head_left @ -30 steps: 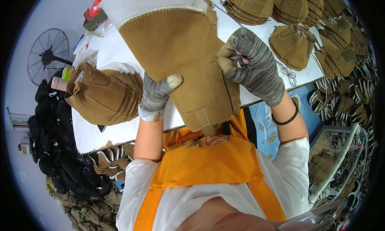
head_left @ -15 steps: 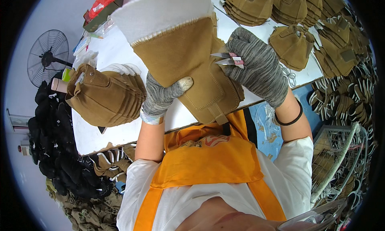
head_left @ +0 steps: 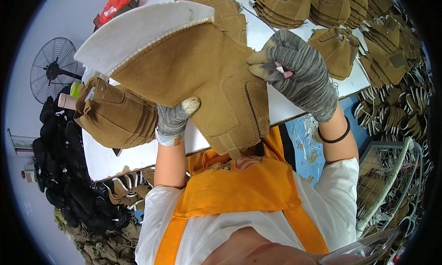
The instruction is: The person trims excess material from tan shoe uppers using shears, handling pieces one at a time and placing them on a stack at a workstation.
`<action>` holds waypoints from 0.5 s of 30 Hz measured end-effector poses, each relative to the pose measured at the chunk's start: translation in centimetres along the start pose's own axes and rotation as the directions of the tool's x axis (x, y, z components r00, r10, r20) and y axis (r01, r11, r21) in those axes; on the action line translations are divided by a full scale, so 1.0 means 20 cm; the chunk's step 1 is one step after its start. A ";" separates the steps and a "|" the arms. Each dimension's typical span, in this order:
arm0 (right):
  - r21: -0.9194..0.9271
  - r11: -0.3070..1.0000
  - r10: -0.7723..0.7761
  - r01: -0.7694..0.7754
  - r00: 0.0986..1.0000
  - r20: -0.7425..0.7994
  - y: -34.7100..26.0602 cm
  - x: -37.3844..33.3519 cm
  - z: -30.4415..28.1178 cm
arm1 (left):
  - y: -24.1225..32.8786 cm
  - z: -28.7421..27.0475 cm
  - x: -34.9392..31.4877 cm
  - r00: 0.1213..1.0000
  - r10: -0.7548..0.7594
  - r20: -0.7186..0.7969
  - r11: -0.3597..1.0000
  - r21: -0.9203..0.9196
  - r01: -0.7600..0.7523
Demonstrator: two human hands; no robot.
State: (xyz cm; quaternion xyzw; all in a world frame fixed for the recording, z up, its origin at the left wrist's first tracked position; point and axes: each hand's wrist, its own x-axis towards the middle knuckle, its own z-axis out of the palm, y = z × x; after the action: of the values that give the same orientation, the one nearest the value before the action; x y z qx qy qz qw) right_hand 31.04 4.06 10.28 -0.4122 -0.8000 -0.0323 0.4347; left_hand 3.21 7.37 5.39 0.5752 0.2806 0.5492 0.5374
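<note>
A brown suede boot upper (head_left: 193,72) with a white fleece edge is held up over the white table. My left hand (head_left: 172,118), in a grey knitted glove, is closed on its left side with the thumb on the suede. My right hand (head_left: 306,74), gloved alike, is closed around small thread snips (head_left: 282,70) with pink on them. Their blades are mostly hidden by the fingers. The right thumb and fingertips are at the upper's right edge; whether they pinch suede or a loose thread cannot be made out.
A nested stack of brown uppers (head_left: 117,118) stands at the table's left, with another pile (head_left: 216,7) behind the held piece. More stacks (head_left: 281,9) fill the back right. A fan (head_left: 53,72) is at left, a wire basket (head_left: 386,187) at lower right. Black pieces (head_left: 69,173) hang left.
The upper has swung left and tilted, uncovering the pile behind it. The snips' blades, which pointed out toward the upper, are now tucked in my right hand, its fingertips at the upper's edge.
</note>
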 end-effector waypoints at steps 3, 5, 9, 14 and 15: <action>-0.079 0.995 -0.050 0.061 0.990 0.135 -0.06 0.06 -0.05 | 0.01 0.01 -0.01 1.000 0.008 0.018 1.000 0.018 -0.008; -0.135 0.987 -0.054 0.090 0.965 0.255 -0.11 0.11 -0.07 | 0.00 0.00 -0.01 1.000 0.002 0.025 0.996 0.087 -0.004; 0.710 0.495 0.313 -0.501 0.865 0.392 -0.01 0.02 0.03 | -0.03 -0.03 -0.01 0.999 0.008 0.045 0.974 0.224 -0.017; 0.289 0.937 0.159 -0.196 0.976 0.149 0.10 -0.02 0.01 | -0.08 -0.05 -0.01 0.996 0.065 0.068 0.991 0.109 -0.072; 0.164 0.978 0.113 -0.131 0.987 0.114 0.10 -0.03 0.00 | -0.07 -0.04 -0.01 0.997 0.006 0.070 1.000 -0.020 -0.004</action>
State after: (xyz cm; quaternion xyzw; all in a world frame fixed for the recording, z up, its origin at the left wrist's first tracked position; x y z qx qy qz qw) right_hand 32.58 5.10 9.21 -0.4230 -0.7944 0.0846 0.4275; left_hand 2.69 7.84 3.97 0.5894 0.2545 0.5327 0.5514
